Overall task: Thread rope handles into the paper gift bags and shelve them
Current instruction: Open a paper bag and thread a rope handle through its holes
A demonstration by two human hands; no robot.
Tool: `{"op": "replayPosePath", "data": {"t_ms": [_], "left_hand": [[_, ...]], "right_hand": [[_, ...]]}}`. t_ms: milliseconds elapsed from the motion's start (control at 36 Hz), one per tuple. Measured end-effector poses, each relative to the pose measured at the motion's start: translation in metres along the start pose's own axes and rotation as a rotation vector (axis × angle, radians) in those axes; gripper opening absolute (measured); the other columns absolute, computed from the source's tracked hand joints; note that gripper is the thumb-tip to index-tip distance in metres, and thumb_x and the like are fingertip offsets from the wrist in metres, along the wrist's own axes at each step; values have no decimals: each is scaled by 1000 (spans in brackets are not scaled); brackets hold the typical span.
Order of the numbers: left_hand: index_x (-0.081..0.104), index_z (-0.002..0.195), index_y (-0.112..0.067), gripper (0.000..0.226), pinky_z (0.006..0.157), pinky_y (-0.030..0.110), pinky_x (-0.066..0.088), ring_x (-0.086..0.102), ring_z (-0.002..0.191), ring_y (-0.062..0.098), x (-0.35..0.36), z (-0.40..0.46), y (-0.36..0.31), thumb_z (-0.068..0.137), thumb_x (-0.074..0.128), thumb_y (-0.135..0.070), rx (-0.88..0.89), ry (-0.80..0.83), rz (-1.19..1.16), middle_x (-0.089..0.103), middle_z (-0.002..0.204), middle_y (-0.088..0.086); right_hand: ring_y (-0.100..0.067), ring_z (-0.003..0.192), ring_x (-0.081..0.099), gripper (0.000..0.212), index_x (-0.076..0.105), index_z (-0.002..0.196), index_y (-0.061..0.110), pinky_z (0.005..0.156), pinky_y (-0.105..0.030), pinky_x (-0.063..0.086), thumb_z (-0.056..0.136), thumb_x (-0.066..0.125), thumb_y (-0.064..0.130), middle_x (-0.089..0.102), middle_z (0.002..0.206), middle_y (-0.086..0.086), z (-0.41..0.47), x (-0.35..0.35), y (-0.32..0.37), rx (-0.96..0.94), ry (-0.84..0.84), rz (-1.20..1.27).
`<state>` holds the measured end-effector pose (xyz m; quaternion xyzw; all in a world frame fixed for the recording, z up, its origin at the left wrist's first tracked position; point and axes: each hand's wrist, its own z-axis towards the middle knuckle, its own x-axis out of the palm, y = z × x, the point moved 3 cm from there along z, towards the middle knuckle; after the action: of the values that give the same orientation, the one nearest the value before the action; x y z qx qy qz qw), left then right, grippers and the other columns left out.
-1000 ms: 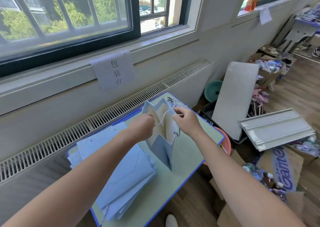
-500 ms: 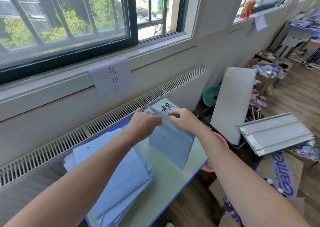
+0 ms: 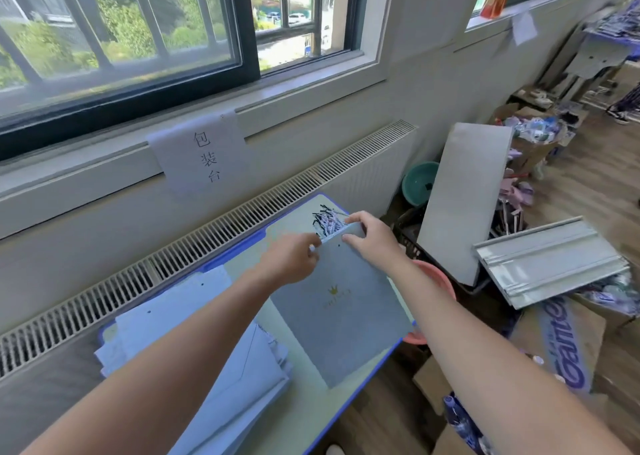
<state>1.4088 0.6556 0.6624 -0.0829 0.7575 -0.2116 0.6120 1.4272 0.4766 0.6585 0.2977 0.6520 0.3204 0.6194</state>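
A grey-blue paper gift bag (image 3: 337, 312) with a small gold crown lies flat on the table (image 3: 304, 416). My left hand (image 3: 291, 264) pinches a white rope end at the bag's top left edge. My right hand (image 3: 369, 238) grips the bag's top right corner, thumb on its face near a punched hole. A bundle of blue-white rope handles (image 3: 327, 220) with black tips lies just beyond the bag's top edge. A stack of flat pale-blue bags (image 3: 207, 343) sits at the table's left.
A radiator grille (image 3: 207, 243) runs along the wall behind the table under the window. Right of the table stand a pink basin (image 3: 438, 281), a grey board (image 3: 462, 198), a white panel (image 3: 550, 267) and cardboard boxes (image 3: 568, 343) on the wooden floor.
The bag stood open and upright a second ago; it was folded shut and now lies flat on the table. Both hands followed it down and stay at its top edge.
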Motion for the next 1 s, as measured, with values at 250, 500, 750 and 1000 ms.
{"op": "replayPosePath", "data": {"t_ms": [250, 500, 750, 1000], "left_hand": [[61, 105, -16, 16, 82, 38, 51, 59, 98, 27, 39, 30, 33, 93, 52, -14, -234, 85, -195, 65, 111, 7], [55, 98, -19, 7, 66, 30, 41, 55, 87, 21, 57, 39, 67, 95, 49, -18, -381, 84, -277, 57, 95, 0], [57, 101, -18, 13, 51, 24, 39, 56, 76, 15, 56, 42, 76, 93, 47, -16, -431, 111, -343, 59, 95, -1], [50, 114, -24, 23, 57, 29, 46, 59, 77, 19, 52, 35, 77, 94, 44, -15, -429, 137, -395, 62, 101, 1]], "right_hand": [[-17, 89, 59, 25, 63, 120, 10, 84, -30, 46, 96, 55, 15, 69, 107, -7, 55, 43, -59, 63, 147, -83], [-27, 115, 56, 39, 57, 133, 23, 85, -33, 44, 94, 55, 17, 57, 130, -5, 94, 85, -113, 87, 371, -464], [-28, 108, 54, 18, 65, 106, 15, 83, -34, 43, 92, 55, 19, 55, 115, -7, 102, 110, -119, 1, 303, -707], [-31, 96, 59, 17, 65, 85, 16, 76, -35, 43, 94, 51, 19, 65, 96, -7, 99, 89, -103, 99, 196, -534]]}}
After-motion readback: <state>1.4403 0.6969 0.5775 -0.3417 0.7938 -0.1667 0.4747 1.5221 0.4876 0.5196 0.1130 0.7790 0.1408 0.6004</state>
